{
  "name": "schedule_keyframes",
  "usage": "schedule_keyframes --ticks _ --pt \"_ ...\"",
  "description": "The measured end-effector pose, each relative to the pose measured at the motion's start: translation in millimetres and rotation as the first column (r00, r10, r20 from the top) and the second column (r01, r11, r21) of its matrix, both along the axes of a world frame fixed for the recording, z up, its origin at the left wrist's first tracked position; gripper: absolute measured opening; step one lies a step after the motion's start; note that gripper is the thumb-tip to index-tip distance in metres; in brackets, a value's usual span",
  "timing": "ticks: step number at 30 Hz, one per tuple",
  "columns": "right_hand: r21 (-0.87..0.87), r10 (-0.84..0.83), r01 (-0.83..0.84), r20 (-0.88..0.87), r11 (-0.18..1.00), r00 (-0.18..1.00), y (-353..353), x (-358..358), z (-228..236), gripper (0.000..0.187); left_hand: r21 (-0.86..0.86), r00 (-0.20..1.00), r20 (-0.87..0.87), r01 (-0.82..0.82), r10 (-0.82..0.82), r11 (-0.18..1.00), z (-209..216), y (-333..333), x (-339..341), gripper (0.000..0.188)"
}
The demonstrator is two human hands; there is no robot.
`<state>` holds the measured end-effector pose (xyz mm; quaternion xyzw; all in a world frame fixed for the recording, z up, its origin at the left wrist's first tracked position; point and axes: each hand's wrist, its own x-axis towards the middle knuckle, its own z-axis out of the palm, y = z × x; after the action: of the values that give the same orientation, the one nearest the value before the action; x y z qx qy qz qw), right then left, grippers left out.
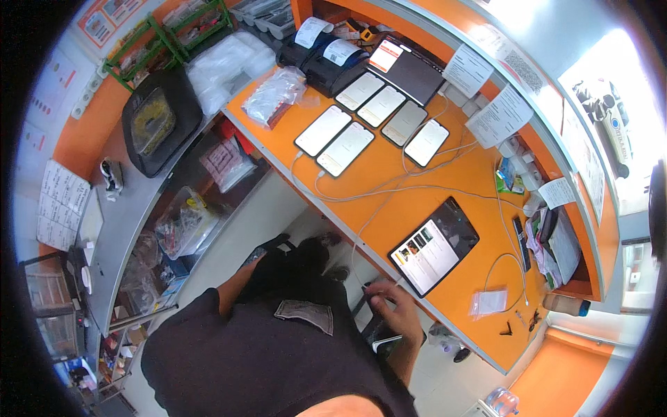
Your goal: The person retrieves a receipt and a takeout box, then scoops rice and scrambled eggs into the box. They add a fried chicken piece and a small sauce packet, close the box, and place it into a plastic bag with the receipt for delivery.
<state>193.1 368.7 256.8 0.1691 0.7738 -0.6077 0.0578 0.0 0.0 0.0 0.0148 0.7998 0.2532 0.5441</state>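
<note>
My right hand (397, 310) is just off the table's front edge, beside the lower corner of a tablet (427, 257). Its fingers are curled together near a thin cable; what they hold, if anything, is too small to make out. My left forearm (234, 286) reaches forward at my left side, close to a dark armrest-like piece (267, 247). The left fingers are hidden. On the orange table (361, 212) lie several smartphones with lit screens, including a front one (345, 149) and one farther right (426, 143). White charging cables (403, 191) trail from them.
A laptop (406, 69), black printers (333, 64) and a plastic-wrapped packet (273, 97) stand at the back. A clear plastic sleeve (490, 301) and a bottle (566, 306) are at the right. Left stands a grey counter (132, 229) with a black chair-like seat (163, 121).
</note>
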Motion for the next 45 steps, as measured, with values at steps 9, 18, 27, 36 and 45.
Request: schedule_keyframes --ticks 9,18,27,36,45 --pt "0.287 -0.091 0.199 -0.350 0.937 0.932 5 -194 32 0.017 0.384 0.916 0.034 -0.381 0.400 0.841 -109 -40 -32 0.044" --pt "0.312 -0.274 0.482 -0.526 0.819 0.805 26 -444 14 0.019 0.557 0.704 -0.455 -0.253 0.545 0.791 81 0 -211 0.026" --pt "0.834 -0.043 0.242 -0.255 0.495 0.966 -1 -610 -4 0.054 0.692 0.383 -0.720 0.327 0.579 0.644 180 69 -414 0.013" --pt "0.286 -0.120 0.263 -0.436 0.921 0.892 14 -667 -19 0.093 0.493 0.397 -0.865 0.554 0.307 0.671 189 190 -460 0.046" --pt "0.711 0.140 0.123 -0.299 0.693 0.944 -21 -573 11 0.079 0.066 0.232 -0.971 0.486 -0.057 0.871 184 212 -450 0.057"
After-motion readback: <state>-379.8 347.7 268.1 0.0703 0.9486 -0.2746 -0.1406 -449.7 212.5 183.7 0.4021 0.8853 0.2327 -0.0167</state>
